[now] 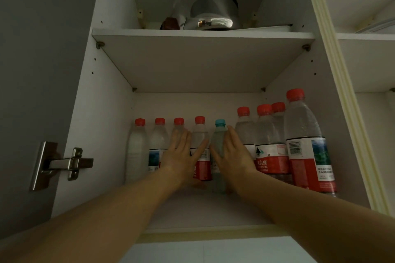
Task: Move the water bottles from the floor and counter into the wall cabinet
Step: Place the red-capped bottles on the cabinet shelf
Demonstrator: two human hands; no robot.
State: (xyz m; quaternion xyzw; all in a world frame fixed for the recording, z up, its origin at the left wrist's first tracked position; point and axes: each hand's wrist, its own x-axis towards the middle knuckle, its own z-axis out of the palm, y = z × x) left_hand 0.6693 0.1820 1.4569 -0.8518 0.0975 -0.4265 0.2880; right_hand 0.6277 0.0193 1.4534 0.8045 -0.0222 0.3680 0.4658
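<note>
Several water bottles stand upright on the bottom shelf (205,209) of the open wall cabinet. Most have red caps; one slim bottle with a teal cap (219,147) stands in the middle of the row. A tall red-capped bottle (305,143) stands nearest at the right. My left hand (181,153) reaches in with straight fingers against the red-capped bottle (201,134) left of the teal one. My right hand (233,151) lies flat with straight fingers against the teal-capped bottle's right side. Neither hand curls round a bottle.
A steel kettle (210,6) and a small brown object (170,22) sit on the upper shelf (203,35). The cabinet door (38,70) hangs open at the left, with its metal hinge (64,163). Another open compartment (372,70) lies to the right.
</note>
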